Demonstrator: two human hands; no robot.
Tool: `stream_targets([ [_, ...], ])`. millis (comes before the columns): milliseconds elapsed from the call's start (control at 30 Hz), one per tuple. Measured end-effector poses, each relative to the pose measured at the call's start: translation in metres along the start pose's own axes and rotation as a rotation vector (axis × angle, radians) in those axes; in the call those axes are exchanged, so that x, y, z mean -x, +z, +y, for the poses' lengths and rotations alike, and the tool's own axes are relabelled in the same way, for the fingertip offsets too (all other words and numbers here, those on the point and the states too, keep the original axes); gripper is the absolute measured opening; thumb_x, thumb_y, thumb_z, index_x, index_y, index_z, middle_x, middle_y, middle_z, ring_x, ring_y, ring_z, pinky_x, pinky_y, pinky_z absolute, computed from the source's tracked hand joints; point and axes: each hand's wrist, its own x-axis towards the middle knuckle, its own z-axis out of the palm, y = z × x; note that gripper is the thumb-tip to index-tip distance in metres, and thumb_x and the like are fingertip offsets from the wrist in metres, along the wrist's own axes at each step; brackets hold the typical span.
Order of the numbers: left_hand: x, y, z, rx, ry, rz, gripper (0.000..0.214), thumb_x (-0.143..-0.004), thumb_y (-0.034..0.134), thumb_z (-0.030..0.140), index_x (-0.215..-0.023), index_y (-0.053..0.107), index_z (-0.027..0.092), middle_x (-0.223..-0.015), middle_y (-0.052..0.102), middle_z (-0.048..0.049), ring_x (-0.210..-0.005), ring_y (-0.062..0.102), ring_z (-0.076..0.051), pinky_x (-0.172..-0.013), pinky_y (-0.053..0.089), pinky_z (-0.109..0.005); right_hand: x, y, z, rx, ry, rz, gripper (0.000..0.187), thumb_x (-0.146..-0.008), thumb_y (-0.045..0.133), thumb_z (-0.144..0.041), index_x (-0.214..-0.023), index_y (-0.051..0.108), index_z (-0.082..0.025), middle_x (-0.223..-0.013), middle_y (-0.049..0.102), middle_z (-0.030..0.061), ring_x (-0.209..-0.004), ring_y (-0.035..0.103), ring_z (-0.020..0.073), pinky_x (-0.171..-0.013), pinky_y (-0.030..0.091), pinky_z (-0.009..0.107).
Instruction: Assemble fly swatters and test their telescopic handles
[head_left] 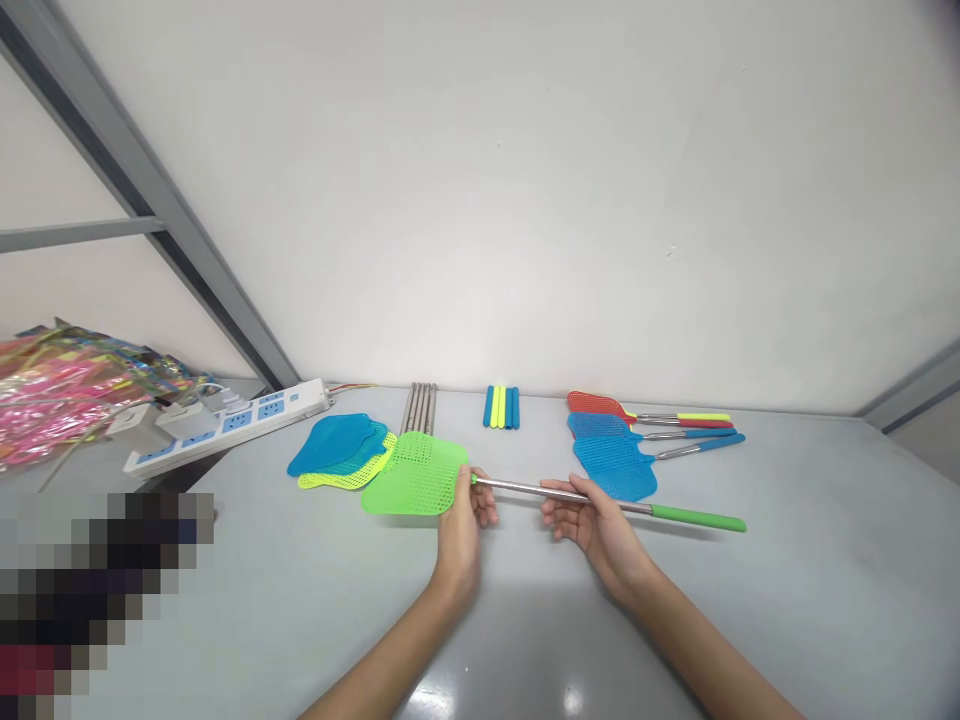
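I hold a green fly swatter (415, 475) level over the grey table (825, 560). My left hand (466, 520) pinches it where the mesh head meets the metal rod. My right hand (592, 515) grips the rod (525, 488) further along, fingers curled round it. The green foam handle (697, 519) sticks out to the right. Loose blue and yellow swatter heads (341, 455) lie just behind the green head.
Bare metal rods (420, 407) and coloured foam grips (502, 407) lie at the back by the wall. Three finished swatters (622, 440), red and blue, lie at the right. A white power strip (232, 422) and shiny pink foil packets (67, 395) sit at the left.
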Motion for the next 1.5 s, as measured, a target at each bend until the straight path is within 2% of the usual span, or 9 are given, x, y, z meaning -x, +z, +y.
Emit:
stream_targets([
  [100, -0.001, -0.002, -0.003, -0.084, 0.064, 0.055, 0.030, -0.075, 0.038, 0.044, -0.062, 0.043, 0.017, -0.045, 0.035, 0.0060, -0.040, 0.034, -0.007, -0.040, 0.029, -0.019, 0.000, 0.001, 0.006, 0.059, 0.025, -0.077, 0.039, -0.075, 0.038, -0.041, -0.079, 0.062, -0.010, -0.073, 0.060, 0.0113, -0.062, 0.054, 0.0173, -0.052, 0.039, 0.026],
  [200, -0.002, -0.004, -0.004, -0.115, 0.047, 0.068, 0.032, -0.074, 0.040, 0.042, -0.053, 0.033, 0.018, -0.042, 0.024, 0.0080, -0.035, 0.023, -0.005, -0.035, 0.021, -0.018, 0.001, 0.002, 0.010, 0.049, 0.059, -0.167, 0.046, -0.076, 0.031, -0.042, -0.060, 0.060, -0.010, -0.067, 0.058, 0.0119, -0.058, 0.052, 0.0176, -0.049, 0.038, 0.028],
  [267, -0.003, -0.006, -0.002, -0.118, 0.010, -0.031, 0.036, -0.074, 0.039, 0.042, -0.050, 0.027, 0.018, -0.041, 0.019, 0.0087, -0.034, 0.017, -0.004, -0.034, 0.016, -0.018, 0.001, 0.003, 0.010, 0.001, 0.042, -0.206, 0.048, -0.076, 0.027, -0.041, -0.052, 0.055, -0.011, -0.061, 0.056, 0.0098, -0.054, 0.051, 0.0169, -0.047, 0.037, 0.028],
  [400, -0.006, -0.009, 0.002, -0.183, -0.012, -0.374, 0.038, -0.078, 0.032, 0.045, -0.051, 0.025, 0.019, -0.038, 0.020, 0.0087, -0.032, 0.016, -0.004, -0.033, 0.014, -0.019, -0.001, 0.003, 0.009, -0.031, -0.046, -0.210, 0.046, -0.078, 0.027, -0.037, -0.043, 0.046, -0.015, -0.049, 0.052, 0.0067, -0.046, 0.047, 0.0149, -0.043, 0.035, 0.027],
  [500, -0.007, -0.009, 0.004, -0.202, -0.032, -0.468, 0.038, -0.079, 0.027, 0.047, -0.053, 0.026, 0.019, -0.038, 0.022, 0.0087, -0.031, 0.016, -0.005, -0.031, 0.013, -0.020, -0.004, 0.001, 0.011, -0.050, -0.055, -0.213, 0.045, -0.079, 0.026, -0.036, -0.041, 0.042, -0.016, -0.046, 0.051, 0.0062, -0.042, 0.044, 0.0145, -0.038, 0.031, 0.026],
  [867, 0.004, -0.004, 0.012, -0.368, -0.017, -0.538, 0.045, -0.081, 0.024, 0.044, -0.044, 0.026, 0.019, -0.034, 0.020, 0.0071, -0.029, 0.018, -0.005, -0.035, 0.016, -0.022, 0.000, -0.001, 0.013, -0.091, -0.080, -0.202, 0.047, -0.080, 0.021, -0.033, -0.039, 0.037, -0.018, -0.044, 0.052, 0.0069, -0.042, 0.044, 0.0160, -0.041, 0.030, 0.027],
  [1167, 0.004, -0.008, 0.006, -0.455, -0.024, -0.568, 0.047, -0.083, 0.017, 0.042, -0.043, 0.029, 0.018, -0.034, 0.021, 0.0061, -0.032, 0.021, -0.007, -0.039, 0.021, -0.023, 0.001, 0.001, 0.020, -0.072, -0.086, -0.214, 0.046, -0.081, 0.020, -0.033, -0.041, 0.037, -0.019, -0.045, 0.052, 0.0062, -0.048, 0.047, 0.0173, -0.050, 0.033, 0.030],
  [1333, 0.005, -0.008, 0.005, -0.529, -0.013, -0.549, 0.048, -0.083, 0.015, 0.043, -0.044, 0.029, 0.018, -0.038, 0.026, 0.0051, -0.037, 0.026, -0.007, -0.045, 0.025, -0.022, 0.005, 0.005, 0.021, -0.058, -0.089, -0.219, 0.046, -0.081, 0.019, -0.034, -0.041, 0.038, -0.019, -0.045, 0.052, 0.0060, -0.047, 0.047, 0.0171, -0.052, 0.034, 0.030],
  [1500, 0.003, -0.007, 0.001, -0.542, 0.010, -0.485, 0.048, -0.082, 0.017, 0.044, -0.043, 0.026, 0.017, -0.038, 0.025, 0.0048, -0.037, 0.025, -0.007, -0.043, 0.023, -0.023, 0.002, 0.005, 0.017, -0.057, -0.038, -0.222, 0.046, -0.080, 0.022, -0.036, -0.040, 0.038, -0.018, -0.044, 0.051, 0.0058, -0.047, 0.046, 0.0168, -0.051, 0.033, 0.030],
])
